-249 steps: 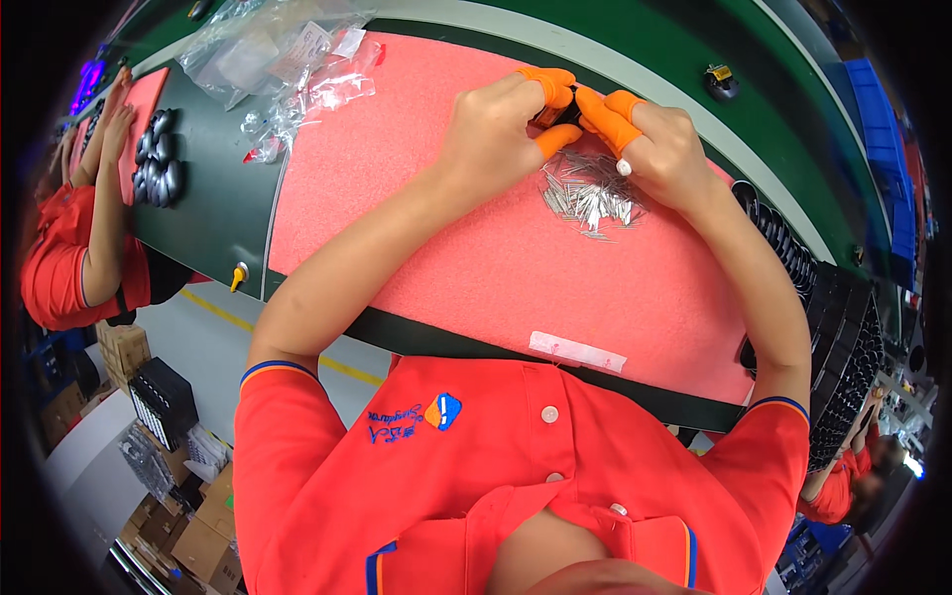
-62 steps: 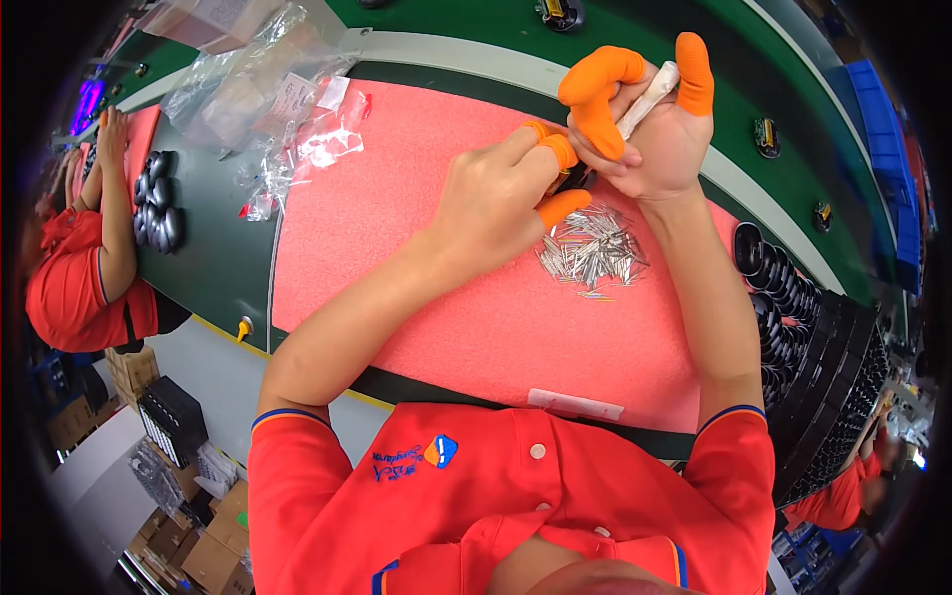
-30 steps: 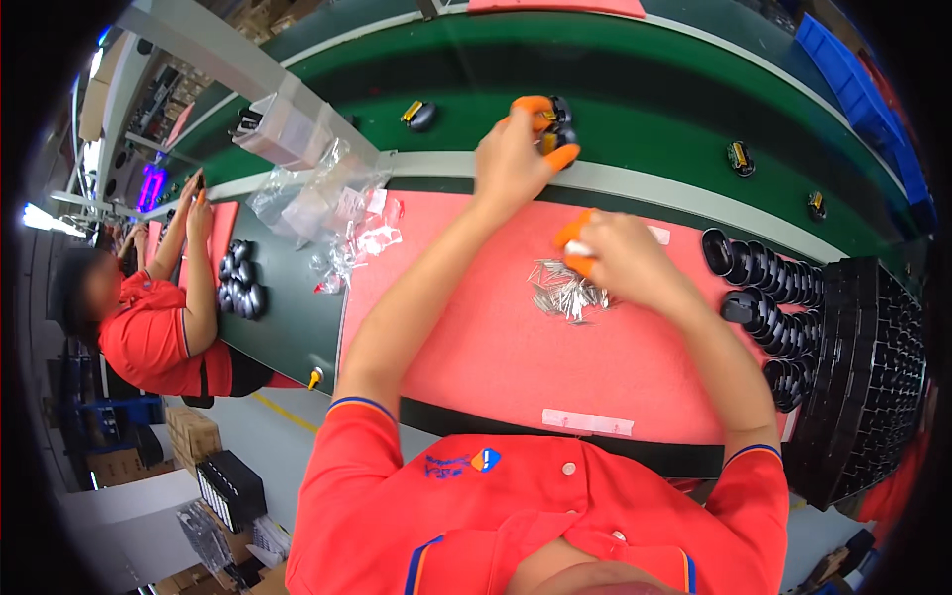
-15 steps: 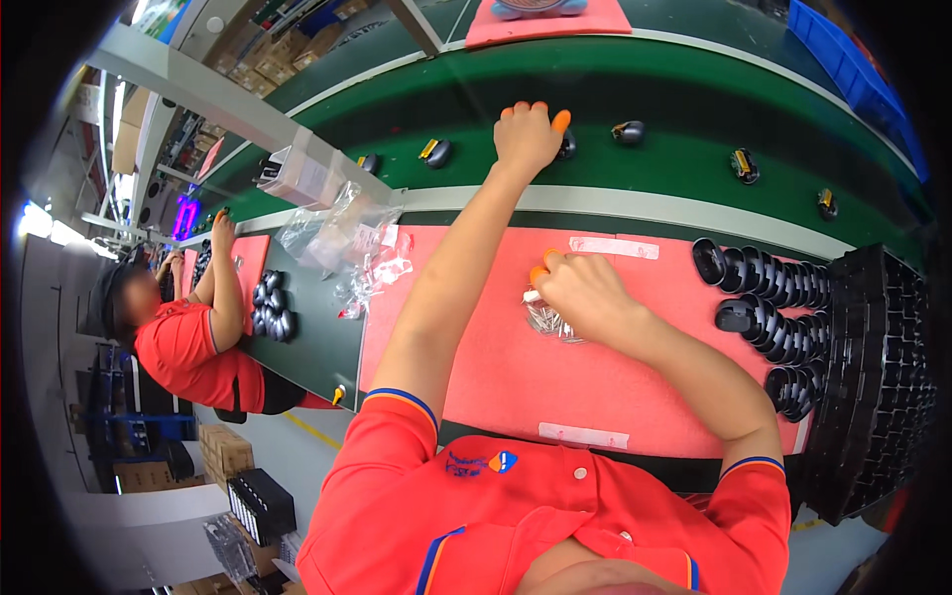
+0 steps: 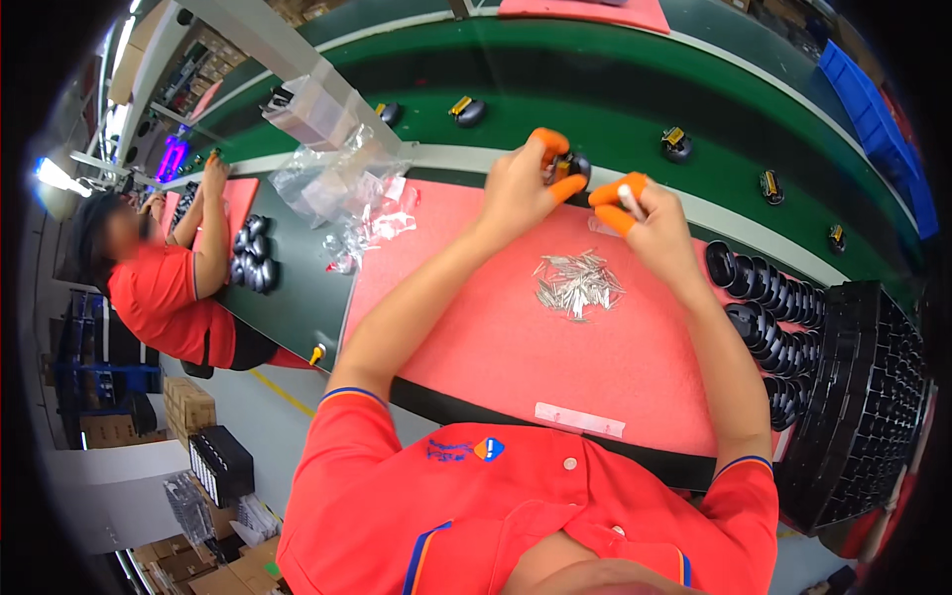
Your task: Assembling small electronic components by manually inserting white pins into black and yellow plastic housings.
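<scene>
My left hand (image 5: pixel 521 188), with orange finger cots, grips a dark rounded housing (image 5: pixel 573 171) with a yellow part on it, over the edge between the mat and the green belt. Close to its right, my right hand (image 5: pixel 650 223) pinches a short white stick-shaped piece (image 5: pixel 629 198) between orange-capped fingertips; its exact kind is too small to tell. The two hands are slightly apart. Below them a pile of thin silvery metal pieces (image 5: pixel 578 288) lies on the pink mat (image 5: pixel 476 327).
Several dark housings with yellow parts, such as one housing (image 5: pixel 676 145), lie on the green belt (image 5: pixel 615 109). Rows of black cups (image 5: pixel 764 327) and stacked black trays (image 5: pixel 858 397) stand at right. Clear plastic bags (image 5: pixel 332 188) lie at left, near a seated co-worker (image 5: pixel 174 288).
My left hand has come back from the belt toward me with a dark housing. My right hand has lifted off the metal pieces and moved up and right, beside it. The view has shifted slightly.
</scene>
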{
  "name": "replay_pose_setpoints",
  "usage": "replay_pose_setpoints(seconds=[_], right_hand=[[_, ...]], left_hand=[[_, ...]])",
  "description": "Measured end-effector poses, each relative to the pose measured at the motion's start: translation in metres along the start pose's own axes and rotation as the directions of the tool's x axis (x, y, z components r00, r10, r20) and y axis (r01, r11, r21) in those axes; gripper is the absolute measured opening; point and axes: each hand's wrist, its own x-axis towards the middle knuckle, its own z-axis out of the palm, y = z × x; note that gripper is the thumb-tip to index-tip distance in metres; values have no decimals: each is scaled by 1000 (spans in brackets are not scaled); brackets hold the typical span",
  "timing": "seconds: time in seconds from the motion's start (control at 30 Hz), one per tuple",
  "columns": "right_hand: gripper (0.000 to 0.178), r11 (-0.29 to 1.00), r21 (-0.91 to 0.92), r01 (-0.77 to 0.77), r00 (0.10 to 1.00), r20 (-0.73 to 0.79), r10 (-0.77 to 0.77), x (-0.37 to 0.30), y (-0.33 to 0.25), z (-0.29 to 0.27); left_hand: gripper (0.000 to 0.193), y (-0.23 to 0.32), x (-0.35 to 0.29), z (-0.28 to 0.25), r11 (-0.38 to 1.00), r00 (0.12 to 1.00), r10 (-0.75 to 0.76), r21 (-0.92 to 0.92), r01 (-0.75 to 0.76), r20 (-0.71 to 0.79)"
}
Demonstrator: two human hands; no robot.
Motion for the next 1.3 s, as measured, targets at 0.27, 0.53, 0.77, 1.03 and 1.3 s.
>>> replay_pose_setpoints(seconds=[0.27, 0.53, 0.77, 1.03, 1.3], right_hand=[[12, 923, 380, -65, 998, 14, 64, 3, -8, 33], [16, 980, 1, 200, 978, -67, -199, 1, -8, 35], [16, 977, -32, 212, 977, -20, -213, 0, -8, 36], [26, 910, -229, 347, 924, -84, -373, 0, -1, 44], [32, 787, -338, 516, 842, 31, -539, 3, 7, 37]], left_hand=[[36, 12, -64, -18, 970, 984, 176, 174, -167, -37], [33, 6, -70, -17, 964, 976, 208, 181, -193, -66], [28, -1, -70, -17, 975, 982, 182, 143, -173, -58], [30, -4, -69, -16, 984, 985, 151, 108, -141, -83], [34, -9, -69, -14, 981, 976, 192, 48, -188, -101]])
